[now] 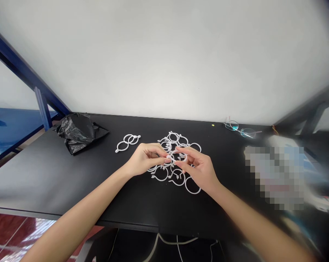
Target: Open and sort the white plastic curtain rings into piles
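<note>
A white plastic ring (179,151) with a clasp on its left side is held up between both hands. My left hand (146,158) pinches the clasp end between thumb and fingers. The opposite side of the same ring is gripped by my right hand (198,163), with thumb below and fingers above. Beneath the hands lies a loose pile of similar white rings (161,179), several showing an open gap with small hooked ends. My fingers hide part of the pile. Left of it, a small group of white rings (122,146) with rounded clasps overlaps on the black table.
A crumpled black plastic bag (78,133) sits at the table's back left. Eyeglasses (239,130) lie at the back right, near a blurred, pixelated package (275,178). The black table (71,182) meets a white wall behind. Cables (178,242) hang below its front edge.
</note>
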`<state>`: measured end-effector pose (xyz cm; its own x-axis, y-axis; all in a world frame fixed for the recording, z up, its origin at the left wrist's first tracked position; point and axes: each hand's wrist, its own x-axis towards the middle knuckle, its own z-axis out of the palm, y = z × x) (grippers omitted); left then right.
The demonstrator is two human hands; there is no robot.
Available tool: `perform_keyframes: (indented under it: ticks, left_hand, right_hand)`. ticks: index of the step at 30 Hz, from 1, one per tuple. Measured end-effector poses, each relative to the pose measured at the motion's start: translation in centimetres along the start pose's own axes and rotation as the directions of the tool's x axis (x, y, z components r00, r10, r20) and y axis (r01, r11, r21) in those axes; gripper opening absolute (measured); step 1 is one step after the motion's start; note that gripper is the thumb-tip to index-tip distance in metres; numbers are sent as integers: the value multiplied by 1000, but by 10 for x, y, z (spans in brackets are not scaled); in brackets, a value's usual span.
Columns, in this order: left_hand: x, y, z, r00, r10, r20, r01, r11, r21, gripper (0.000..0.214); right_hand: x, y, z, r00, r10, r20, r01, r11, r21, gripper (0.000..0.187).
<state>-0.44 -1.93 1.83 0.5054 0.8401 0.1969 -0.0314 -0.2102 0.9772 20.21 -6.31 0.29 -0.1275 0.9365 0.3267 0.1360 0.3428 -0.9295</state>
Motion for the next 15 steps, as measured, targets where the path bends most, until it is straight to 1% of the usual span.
perform_keyframes:
  ticks: [2, 6, 8, 12, 13, 15]
  left_hand:
    - [0, 0, 0, 1000, -3, 7, 3, 1000, 5, 21]
    - [-3, 0, 1, 1000, -31, -1, 31, 999, 43, 22]
    - [-4, 0, 2, 999, -50, -11, 51, 997, 55, 22]
    - [-4, -2, 6, 998, -62, -5, 62, 998, 21, 34]
    - [-4, -2, 7, 998, -57, 4, 57, 998, 22, 34]
    - [-4, -3, 10, 999, -32, 26, 31, 998, 48, 28]
  right_hand:
    - [0, -1, 1, 1000, 25, -3, -25, 1000, 13, 33]
    - [0, -2, 5, 993, 116, -5, -115, 991, 68, 27]
    - [0, -4, 6, 991, 137, 0, -137, 987, 82, 30]
    - [2, -6, 5, 983, 180, -32, -177, 980, 89, 32]
    - [2, -7, 4, 979, 199, -42, -194, 976, 96, 32]
    - [4, -7, 4, 970, 238, -50, -232, 966, 114, 28]
